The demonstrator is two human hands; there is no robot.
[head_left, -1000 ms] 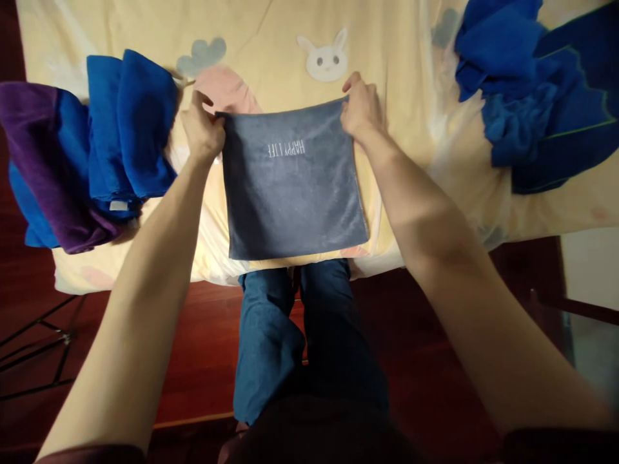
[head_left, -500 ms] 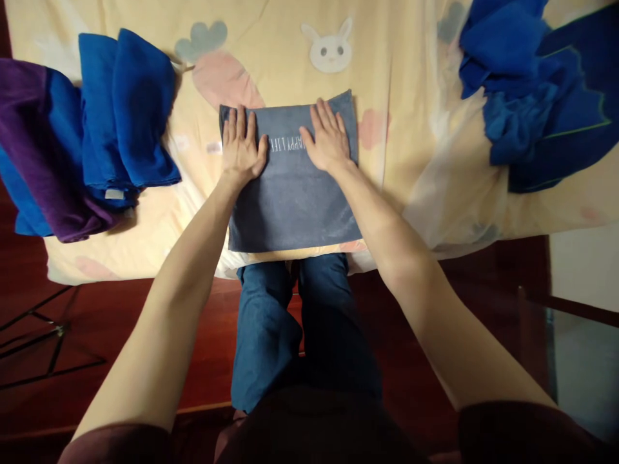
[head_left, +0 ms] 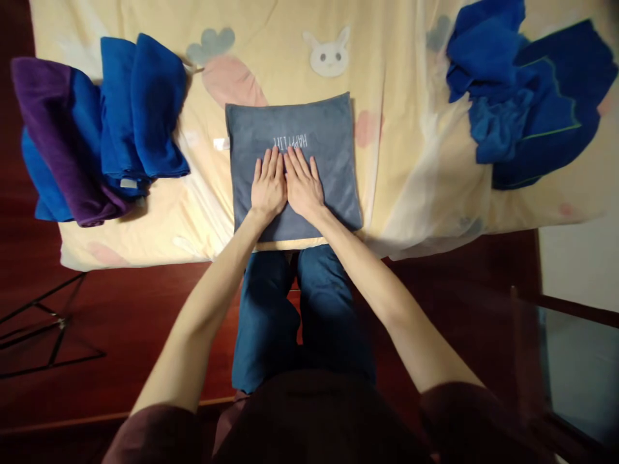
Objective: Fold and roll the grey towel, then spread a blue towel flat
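A grey-blue rectangular cloth [head_left: 333, 135], which looks like a towel or a flat cushion cover, lies spread in front of me. White lettering runs across it, upside down from my side, and a small white tag sticks out at its left edge. My left hand [head_left: 269, 187] rests flat on the middle of the cloth, fingers stretched out. Right beside it my right hand [head_left: 304, 183] lies flat too, the thumbs close together. Neither hand grips anything; the fingertips reach just below the lettering, partly covering it.
The cloth lies on a bed [head_left: 411, 129] with a yellow patterned sheet. At the left are folded blue cloths [head_left: 159, 109] and a purple one [head_left: 82, 167]. Crumpled blue cloths [head_left: 503, 103] lie at the right. A black metal stand [head_left: 55, 322] is on the floor at lower left.
Both hands have moved from the cloth's upper left and right sides inward and toward me, meeting at its middle. The lettering is more exposed. The view has shifted slightly.
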